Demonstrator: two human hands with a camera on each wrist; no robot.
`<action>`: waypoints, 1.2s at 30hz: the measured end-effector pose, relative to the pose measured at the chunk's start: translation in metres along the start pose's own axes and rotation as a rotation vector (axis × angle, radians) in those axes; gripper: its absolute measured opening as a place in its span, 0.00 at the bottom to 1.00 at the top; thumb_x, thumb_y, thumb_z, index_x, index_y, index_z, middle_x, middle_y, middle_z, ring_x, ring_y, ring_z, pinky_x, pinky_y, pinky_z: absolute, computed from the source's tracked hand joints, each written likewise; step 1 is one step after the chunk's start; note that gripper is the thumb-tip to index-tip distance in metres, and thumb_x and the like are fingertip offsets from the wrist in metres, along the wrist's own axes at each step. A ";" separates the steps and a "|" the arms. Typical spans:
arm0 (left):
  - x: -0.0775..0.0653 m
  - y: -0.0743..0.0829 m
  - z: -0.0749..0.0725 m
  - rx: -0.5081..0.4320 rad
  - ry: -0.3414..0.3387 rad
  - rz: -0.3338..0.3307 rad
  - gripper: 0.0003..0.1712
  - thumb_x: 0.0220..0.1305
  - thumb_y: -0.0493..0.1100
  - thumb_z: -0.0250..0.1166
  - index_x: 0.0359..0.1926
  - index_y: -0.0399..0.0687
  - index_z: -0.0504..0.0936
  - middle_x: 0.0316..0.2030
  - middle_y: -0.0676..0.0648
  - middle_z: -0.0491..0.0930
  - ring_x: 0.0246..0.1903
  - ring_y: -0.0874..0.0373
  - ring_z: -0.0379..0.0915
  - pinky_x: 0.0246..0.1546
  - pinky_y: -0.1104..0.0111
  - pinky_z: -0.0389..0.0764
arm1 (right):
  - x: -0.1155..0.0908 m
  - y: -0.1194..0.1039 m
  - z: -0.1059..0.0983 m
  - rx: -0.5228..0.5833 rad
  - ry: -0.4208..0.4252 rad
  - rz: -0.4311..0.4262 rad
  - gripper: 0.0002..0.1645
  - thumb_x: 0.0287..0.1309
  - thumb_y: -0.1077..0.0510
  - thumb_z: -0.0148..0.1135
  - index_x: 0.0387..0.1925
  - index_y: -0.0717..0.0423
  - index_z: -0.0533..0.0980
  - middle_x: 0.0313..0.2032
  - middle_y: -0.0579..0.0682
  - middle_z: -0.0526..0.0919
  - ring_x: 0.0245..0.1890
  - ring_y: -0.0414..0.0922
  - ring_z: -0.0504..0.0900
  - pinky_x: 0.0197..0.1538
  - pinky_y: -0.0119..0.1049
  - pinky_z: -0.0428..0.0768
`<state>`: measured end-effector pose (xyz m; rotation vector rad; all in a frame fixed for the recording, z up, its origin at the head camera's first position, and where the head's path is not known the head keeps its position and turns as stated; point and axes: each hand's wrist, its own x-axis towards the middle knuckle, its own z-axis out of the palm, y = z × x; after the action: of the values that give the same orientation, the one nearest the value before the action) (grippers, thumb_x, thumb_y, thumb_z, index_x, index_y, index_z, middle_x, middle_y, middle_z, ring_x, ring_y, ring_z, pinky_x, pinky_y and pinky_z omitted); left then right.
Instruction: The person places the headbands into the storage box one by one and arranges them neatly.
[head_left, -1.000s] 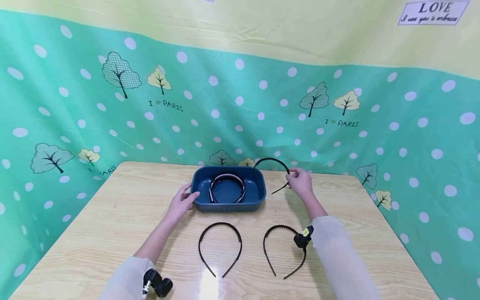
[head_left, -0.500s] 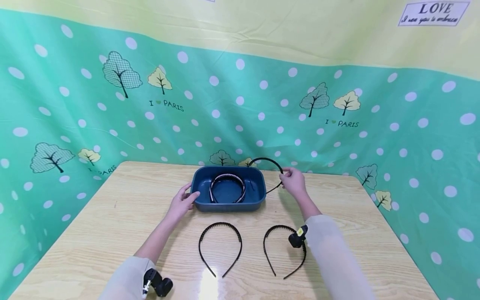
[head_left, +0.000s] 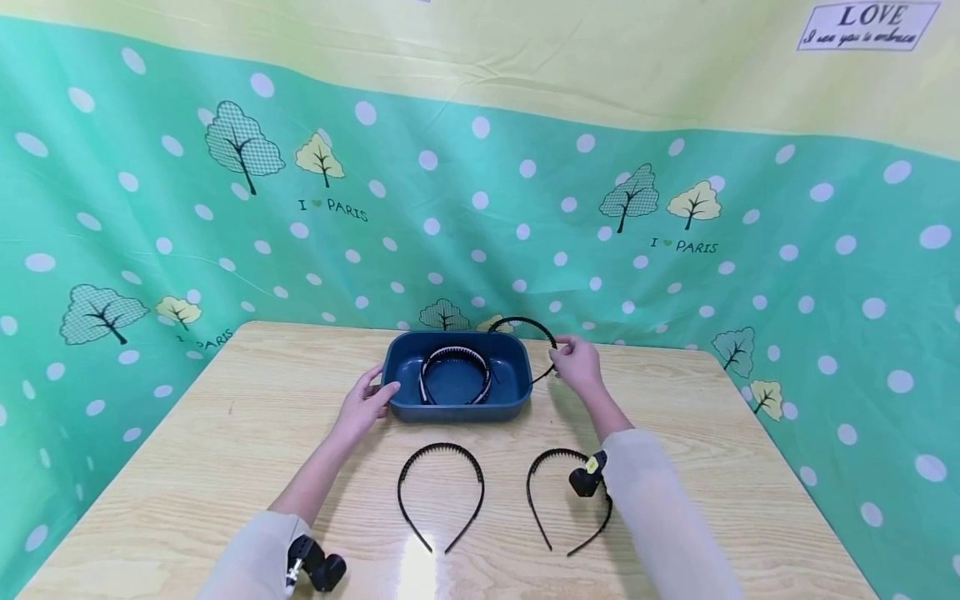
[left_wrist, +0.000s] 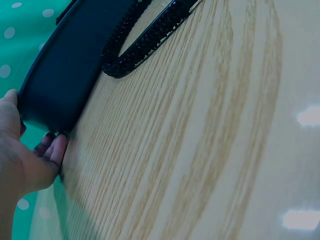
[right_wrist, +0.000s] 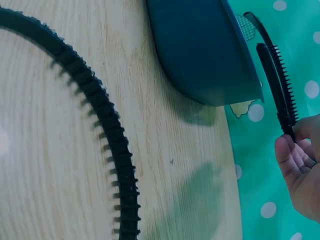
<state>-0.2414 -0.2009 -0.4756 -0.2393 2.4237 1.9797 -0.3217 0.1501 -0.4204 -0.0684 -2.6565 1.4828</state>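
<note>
At the table's back stands a dark blue plastic box point(head_left: 454, 413), its left end gripped by my left hand point(head_left: 363, 408), thumb over the rim and fingers against the outer wall. My right hand point(head_left: 581, 365) pinches a black toothed headband point(head_left: 522, 319) by one side. This headband is raised at the box's right end, with part of its arc over the opening. In the right wrist view, the pinched headband point(right_wrist: 280, 82) shows its teeth beside the box wall point(right_wrist: 202, 50). Inside the box lie headbands point(head_left: 423, 379), overlapping in a ring.
Two more black toothed headbands lie on the table in front of the box, one left point(head_left: 441, 447) and one right point(head_left: 529, 492). The right forearm passes over the right one. A green dotted cloth point(head_left: 480, 250) hangs close behind the wooden table point(head_left: 262, 400).
My right hand has moved left with the headband, bringing it from beside the box to partly over its right end. The left hand stays on the box.
</note>
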 end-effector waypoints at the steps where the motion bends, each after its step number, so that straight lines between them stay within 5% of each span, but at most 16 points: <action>1: 0.000 0.000 0.000 0.000 0.001 -0.001 0.37 0.65 0.54 0.58 0.71 0.52 0.55 0.60 0.34 0.69 0.50 0.52 0.72 0.44 0.69 0.79 | 0.000 0.000 0.001 0.000 -0.001 -0.002 0.21 0.61 0.60 0.57 0.55 0.62 0.73 0.30 0.52 0.72 0.24 0.44 0.78 0.29 0.32 0.81; 8: -0.001 0.000 0.001 0.004 0.003 -0.004 0.37 0.66 0.53 0.58 0.71 0.52 0.55 0.60 0.33 0.69 0.51 0.51 0.72 0.43 0.69 0.79 | -0.001 -0.003 0.008 0.026 -0.004 -0.006 0.20 0.60 0.61 0.58 0.53 0.63 0.73 0.29 0.52 0.72 0.23 0.44 0.77 0.33 0.39 0.83; 14: -0.002 0.001 0.001 0.014 0.001 0.002 0.37 0.66 0.53 0.57 0.71 0.51 0.55 0.60 0.32 0.69 0.52 0.49 0.72 0.44 0.67 0.80 | -0.003 -0.006 0.014 0.013 -0.001 -0.029 0.19 0.59 0.61 0.58 0.52 0.63 0.74 0.28 0.52 0.72 0.20 0.43 0.77 0.27 0.32 0.81; 26: -0.002 0.002 0.001 0.017 -0.002 -0.001 0.37 0.65 0.53 0.58 0.71 0.52 0.55 0.60 0.32 0.69 0.51 0.50 0.73 0.43 0.68 0.80 | -0.007 -0.012 0.020 0.021 -0.016 -0.032 0.20 0.60 0.61 0.58 0.53 0.61 0.74 0.29 0.51 0.72 0.32 0.60 0.81 0.33 0.41 0.84; 36: -0.005 0.006 0.000 0.014 -0.006 -0.001 0.37 0.66 0.53 0.57 0.71 0.50 0.55 0.60 0.32 0.69 0.51 0.50 0.73 0.44 0.67 0.80 | -0.011 -0.019 0.024 0.030 -0.018 -0.018 0.20 0.60 0.60 0.58 0.53 0.60 0.74 0.29 0.51 0.71 0.23 0.44 0.76 0.34 0.42 0.84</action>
<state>-0.2376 -0.1996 -0.4696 -0.2345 2.4329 1.9589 -0.3135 0.1189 -0.4174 -0.0283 -2.6405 1.5248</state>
